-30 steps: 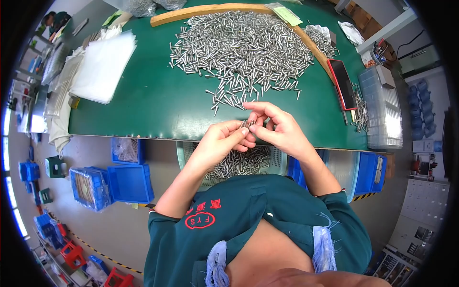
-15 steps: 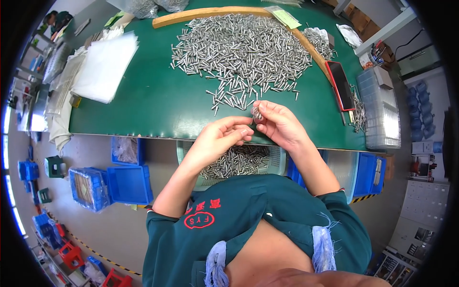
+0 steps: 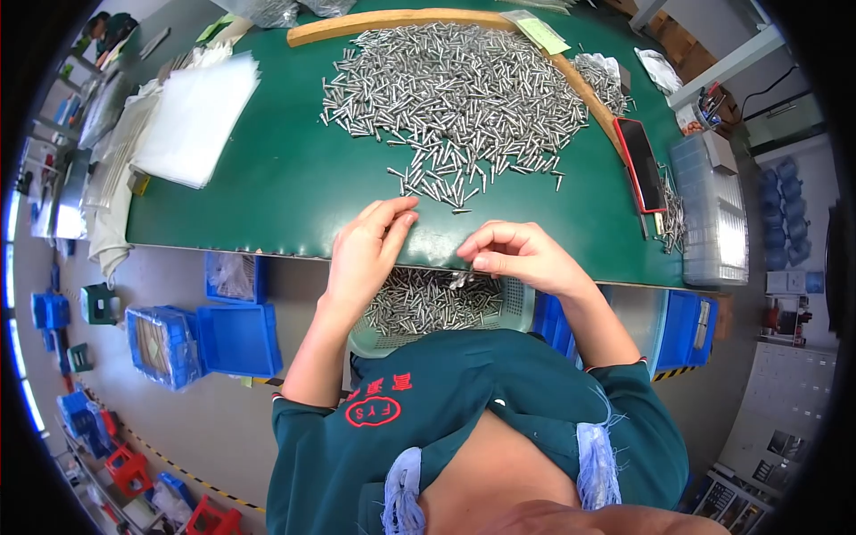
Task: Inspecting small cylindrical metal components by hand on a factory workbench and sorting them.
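Observation:
My left hand (image 3: 364,254) hovers over the near edge of the green table (image 3: 267,201), thumb and forefinger apart, with nothing visible between them. Its fingertips are just short of the nearest small tapered metal pins (image 3: 437,189) in a large loose pile (image 3: 455,89). My right hand (image 3: 526,259) is at the table's front edge with loosely curled, parted fingers. Below its fingertips, a small blurred cluster of pins (image 3: 460,280) shows above a pale green basket (image 3: 515,308). Many similar pins (image 3: 432,303) lie in that basket. The right palm is hidden.
A curved wooden strip (image 3: 392,20) borders the pile at the back and right. A red-framed phone-like device (image 3: 640,165) and clear plastic boxes (image 3: 713,209) are at right. White sheets (image 3: 196,120) lie at left. Blue bins (image 3: 239,339) stand below the table.
My right hand has come down toward me, and the bunch of pins it held now shows below its fingers. My left hand has moved left and away from the right one.

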The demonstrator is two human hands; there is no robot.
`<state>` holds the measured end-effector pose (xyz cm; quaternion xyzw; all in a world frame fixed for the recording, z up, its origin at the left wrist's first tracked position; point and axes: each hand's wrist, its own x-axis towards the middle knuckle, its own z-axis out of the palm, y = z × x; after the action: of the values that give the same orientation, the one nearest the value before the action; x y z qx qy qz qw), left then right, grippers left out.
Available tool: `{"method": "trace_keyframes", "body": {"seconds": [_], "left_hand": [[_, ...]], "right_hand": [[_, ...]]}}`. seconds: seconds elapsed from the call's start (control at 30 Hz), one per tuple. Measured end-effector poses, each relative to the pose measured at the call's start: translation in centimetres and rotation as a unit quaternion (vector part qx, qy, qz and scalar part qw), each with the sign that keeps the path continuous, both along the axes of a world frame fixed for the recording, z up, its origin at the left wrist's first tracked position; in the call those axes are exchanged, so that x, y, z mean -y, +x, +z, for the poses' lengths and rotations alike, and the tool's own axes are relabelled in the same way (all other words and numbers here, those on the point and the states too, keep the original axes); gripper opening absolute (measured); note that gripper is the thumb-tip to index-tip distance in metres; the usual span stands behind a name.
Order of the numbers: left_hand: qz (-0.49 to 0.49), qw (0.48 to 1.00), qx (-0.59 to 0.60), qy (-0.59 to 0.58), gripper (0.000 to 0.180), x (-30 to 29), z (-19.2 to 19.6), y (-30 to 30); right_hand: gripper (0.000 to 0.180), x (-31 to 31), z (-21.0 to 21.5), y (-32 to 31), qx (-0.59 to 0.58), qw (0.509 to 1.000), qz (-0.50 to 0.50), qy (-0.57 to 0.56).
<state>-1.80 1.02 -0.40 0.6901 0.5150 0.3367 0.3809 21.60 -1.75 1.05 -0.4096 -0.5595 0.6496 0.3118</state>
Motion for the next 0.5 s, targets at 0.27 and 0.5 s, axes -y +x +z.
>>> {"method": "trace_keyframes", "body": {"seconds": [0.27,0.5], "left_hand": [[-0.053,0.964,-0.165,0.200,0.026,-1.9,0.0,3.6],[-0.116,0.951,-0.205,0.201,0.021,-1.6,-0.1,2.1]], "right_hand": [[0.015,-1.6,-1.4,-2.2,0.425,0.816,-0.119,0.374],[0.014,-0.6,-1.3,-1.1,0.393,0.837,-0.098,0.368]]}}
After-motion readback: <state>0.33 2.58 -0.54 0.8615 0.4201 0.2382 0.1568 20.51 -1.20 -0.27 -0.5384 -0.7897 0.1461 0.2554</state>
